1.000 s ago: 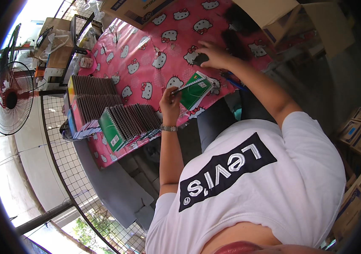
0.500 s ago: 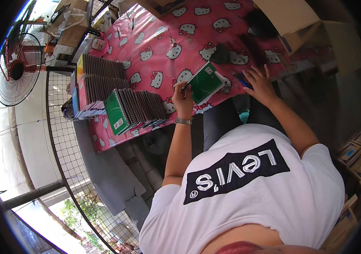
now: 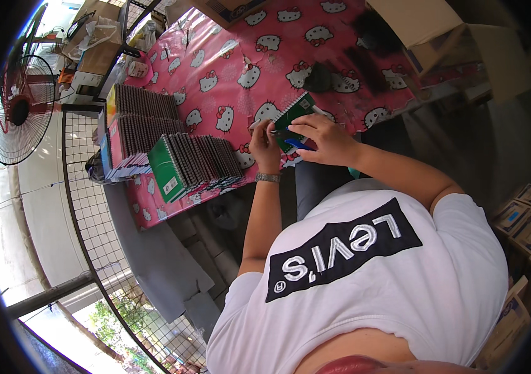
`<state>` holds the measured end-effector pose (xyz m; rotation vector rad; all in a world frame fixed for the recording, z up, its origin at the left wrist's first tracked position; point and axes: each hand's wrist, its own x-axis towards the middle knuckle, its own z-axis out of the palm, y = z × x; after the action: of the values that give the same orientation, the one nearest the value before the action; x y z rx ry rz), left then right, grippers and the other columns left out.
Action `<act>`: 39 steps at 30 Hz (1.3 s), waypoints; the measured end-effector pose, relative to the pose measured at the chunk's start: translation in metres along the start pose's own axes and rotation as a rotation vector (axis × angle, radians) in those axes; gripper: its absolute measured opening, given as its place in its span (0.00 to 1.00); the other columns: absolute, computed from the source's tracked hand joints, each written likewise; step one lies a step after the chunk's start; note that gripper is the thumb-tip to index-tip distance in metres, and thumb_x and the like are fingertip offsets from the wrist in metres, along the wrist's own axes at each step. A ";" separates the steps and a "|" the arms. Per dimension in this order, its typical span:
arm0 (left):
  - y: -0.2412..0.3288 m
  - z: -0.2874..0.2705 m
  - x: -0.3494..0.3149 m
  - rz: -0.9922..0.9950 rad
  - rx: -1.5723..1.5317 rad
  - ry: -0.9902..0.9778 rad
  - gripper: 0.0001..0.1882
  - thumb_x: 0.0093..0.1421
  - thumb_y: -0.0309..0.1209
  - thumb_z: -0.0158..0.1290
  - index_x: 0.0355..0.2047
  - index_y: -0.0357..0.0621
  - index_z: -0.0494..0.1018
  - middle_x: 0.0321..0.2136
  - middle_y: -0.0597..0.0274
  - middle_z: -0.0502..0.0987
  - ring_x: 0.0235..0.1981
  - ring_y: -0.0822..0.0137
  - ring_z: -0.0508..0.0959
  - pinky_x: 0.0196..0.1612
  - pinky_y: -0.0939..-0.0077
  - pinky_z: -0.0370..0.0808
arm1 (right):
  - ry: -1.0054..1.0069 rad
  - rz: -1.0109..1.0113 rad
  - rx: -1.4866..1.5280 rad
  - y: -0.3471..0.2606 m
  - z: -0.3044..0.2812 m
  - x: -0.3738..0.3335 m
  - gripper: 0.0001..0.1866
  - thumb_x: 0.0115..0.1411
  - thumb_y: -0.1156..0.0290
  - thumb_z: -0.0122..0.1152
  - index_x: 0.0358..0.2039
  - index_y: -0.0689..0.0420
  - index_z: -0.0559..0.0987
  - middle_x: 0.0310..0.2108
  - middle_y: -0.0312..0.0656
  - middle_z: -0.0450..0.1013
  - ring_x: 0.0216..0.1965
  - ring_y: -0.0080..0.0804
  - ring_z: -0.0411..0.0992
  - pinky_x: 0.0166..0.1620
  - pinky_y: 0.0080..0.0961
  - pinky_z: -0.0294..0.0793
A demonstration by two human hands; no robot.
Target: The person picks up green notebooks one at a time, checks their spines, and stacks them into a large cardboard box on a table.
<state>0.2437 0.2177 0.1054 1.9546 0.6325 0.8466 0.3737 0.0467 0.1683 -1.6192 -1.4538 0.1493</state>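
Observation:
A green spiral notebook (image 3: 296, 113) lies tilted near the front edge of the pink-covered table, partly hidden by my hands. My left hand (image 3: 265, 148) is closed in a pinch at its left, spiral-bound edge. A small whitish bit shows by those fingers, too small to name. In my right hand (image 3: 331, 140) are blue-handled pliers (image 3: 300, 144), their dark tip close to my left fingertips at the binding. To the left, a row of green spiral notebooks (image 3: 167, 168) stands in front of a taller stack of spiral notebooks (image 3: 144, 121).
A patterned pink cloth (image 3: 225, 75) covers the table. Open cardboard box (image 3: 430, 37) at the far right; dark round object (image 3: 319, 78) beyond the notebook. A standing fan (image 3: 21, 112) and wire mesh (image 3: 85, 187) are on the left; several cartons (image 3: 530, 227) lie at the lower right.
My right hand has moved left with the blue-handled pliers, from the table's edge to over the notebook's binding. My left hand has stayed nearly in place. The view has shifted slightly.

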 end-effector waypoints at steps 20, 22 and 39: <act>0.072 -0.033 0.001 0.106 0.271 0.144 0.13 0.59 0.17 0.54 0.45 0.36 0.77 0.37 0.59 0.81 0.34 0.70 0.81 0.36 0.76 0.79 | -0.168 0.508 0.628 0.009 -0.012 -0.002 0.22 0.58 0.63 0.62 0.51 0.61 0.76 0.45 0.47 0.73 0.46 0.36 0.73 0.50 0.32 0.72; 0.113 -0.068 0.006 0.173 0.403 0.366 0.14 0.58 0.19 0.56 0.46 0.37 0.77 0.37 0.59 0.82 0.32 0.69 0.81 0.34 0.75 0.79 | -0.013 0.318 0.249 0.030 -0.034 -0.013 0.24 0.54 0.66 0.65 0.50 0.60 0.76 0.47 0.49 0.71 0.50 0.43 0.70 0.53 0.37 0.70; 0.151 -0.201 0.005 -0.386 0.851 0.796 0.13 0.59 0.31 0.58 0.41 0.36 0.80 0.32 0.57 0.82 0.28 0.69 0.79 0.25 0.76 0.74 | -0.007 0.420 -0.573 0.161 -0.055 0.010 0.19 0.55 0.66 0.63 0.47 0.58 0.77 0.41 0.50 0.74 0.46 0.51 0.72 0.49 0.43 0.72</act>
<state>0.1084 0.2547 0.3136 2.0170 2.0342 1.2172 0.5274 0.0452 0.0945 -2.3840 -1.2007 -0.0318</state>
